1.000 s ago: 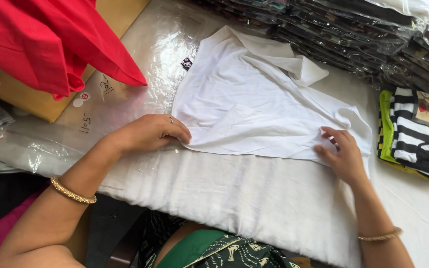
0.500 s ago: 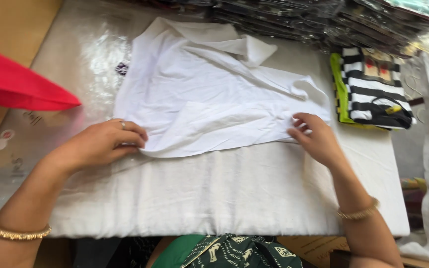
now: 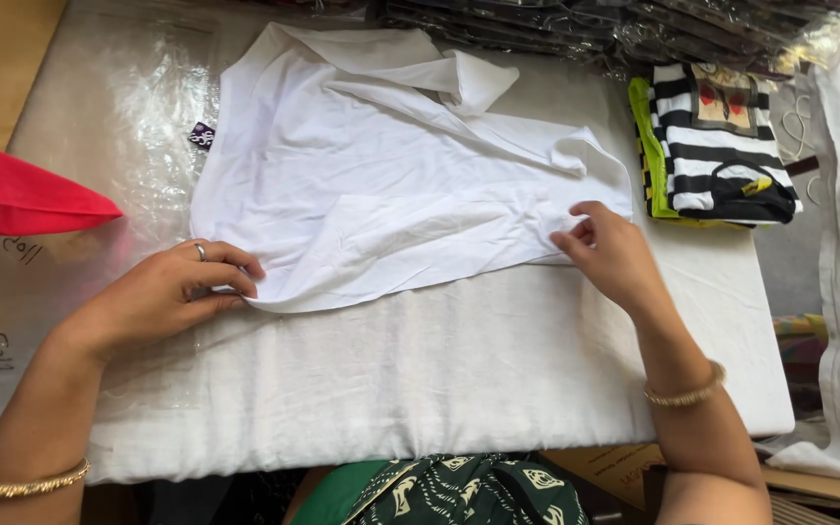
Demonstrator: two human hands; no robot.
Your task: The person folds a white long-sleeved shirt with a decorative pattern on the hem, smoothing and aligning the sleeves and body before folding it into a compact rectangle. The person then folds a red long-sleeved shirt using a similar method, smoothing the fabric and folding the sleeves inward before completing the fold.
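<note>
The white garment (image 3: 391, 185) lies spread on the cloth-covered desk (image 3: 439, 389), its collar end toward 12 o'clock and its bottom hem toward 6 o'clock. Compared with a second ago, the hem now sits lower and flatter across the padding, and both hands have moved with it: the fabric between them looks drawn more taut, though a ridge of creases remains across the middle, running from about 8 o'clock to 3 o'clock. One sleeve is folded over near the top, at 1 o'clock of the garment.

The left hand (image 3: 162, 292) rests at the garment's 7 o'clock corner, fingers curled narrow and pinching the hem edge against the desk; a ring shows on one finger and a gold bangle (image 3: 21, 481) on the wrist. The right hand (image 3: 610, 253) is at the 4 o'clock corner, thumb and fingertips closed on a small bunch of the hem, with another bangle (image 3: 687, 389) on that wrist. Judging by this, the work in hand is flattening the lower edge, and the creased middle is not yet smooth.

At 3 o'clock of the garment, just beside it but apart, sits a folded black-and-white striped top (image 3: 717, 156) on a lime-green piece. Along 12 o'clock runs a row of dark garments in clear plastic bags (image 3: 585, 24). At 9 o'clock a red cloth (image 3: 21, 199) juts in over a sheet of clear plastic (image 3: 119, 117), showing less of itself than a second ago as the view has shifted.
</note>
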